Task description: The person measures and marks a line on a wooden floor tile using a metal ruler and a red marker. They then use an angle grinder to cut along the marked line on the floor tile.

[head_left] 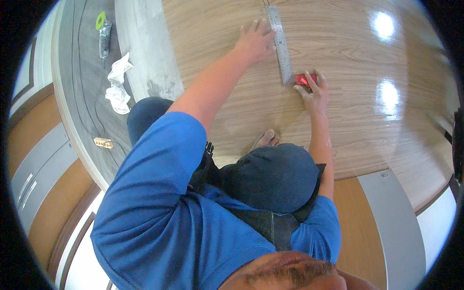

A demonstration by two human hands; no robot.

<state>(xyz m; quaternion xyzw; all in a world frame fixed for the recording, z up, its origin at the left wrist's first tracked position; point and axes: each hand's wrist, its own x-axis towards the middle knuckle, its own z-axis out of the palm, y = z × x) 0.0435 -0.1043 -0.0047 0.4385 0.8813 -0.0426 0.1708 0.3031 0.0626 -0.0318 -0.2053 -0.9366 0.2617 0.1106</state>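
A long flat metal ruler (pixel 280 46) lies on the wood-grain floor planks (pixel 212 29), running from the far edge of view toward me. My left hand (pixel 256 41) rests flat to the left of the ruler with its fingers spread, fingertips at the ruler's edge. At the ruler's near end, my right hand (pixel 314 89) has its fingers and thumb closed around a small red object (pixel 303 79). Part of that object is covered by the fingers, so its kind is unclear. It sits beside or against the ruler's end; whether they join is hidden.
On the left, a grey sheet (pixel 82 72) carries a crumpled white cloth (pixel 118 82), a green ring (pixel 100 20), a dark-handled tool (pixel 104 41) and a small tan block with holes (pixel 103 143). My bent knee (pixel 275 176) and foot (pixel 266 139) are close by.
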